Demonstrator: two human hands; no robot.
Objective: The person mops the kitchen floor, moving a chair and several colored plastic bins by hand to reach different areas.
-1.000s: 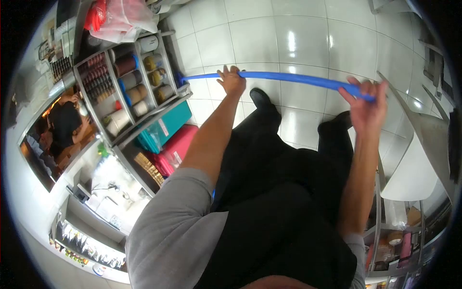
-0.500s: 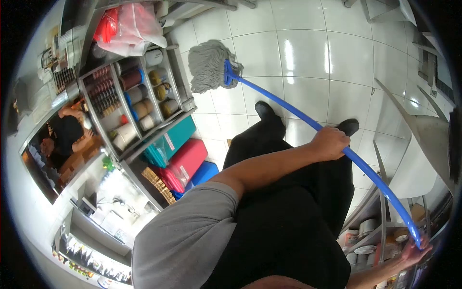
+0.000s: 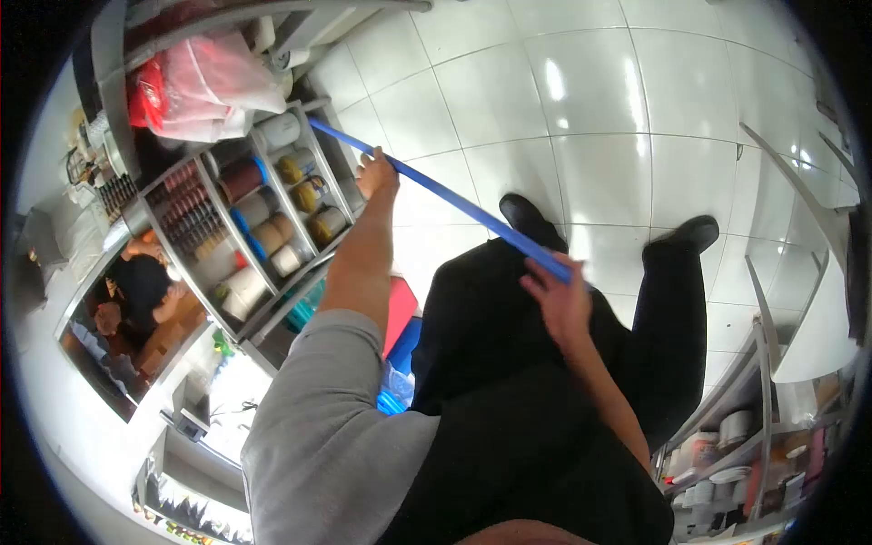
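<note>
A mop's blue handle [image 3: 454,200] slants across the view, from the metal rack down to the front of my body. Its grey head is hidden under or behind the rack. My left hand [image 3: 377,173], arm stretched out, is closed around the handle near the rack. Close to my thighs, my right hand [image 3: 565,295] holds the handle's near end; it is slightly blurred and some fingers stick out to the side.
White tiles [image 3: 599,82] cover the floor around my black shoes [image 3: 686,234]. The rack [image 3: 222,195] at left holds several jars and rolls. Above it hangs a pinkish plastic bag [image 3: 213,86]. Another person [image 3: 141,286] appears through an opening. Metal shelves [image 3: 727,463] with containers stand at lower right.
The mop head has gone out of sight toward the rack. My left hand has moved up and left along with the handle, and my right hand has come in from the far lower right.
</note>
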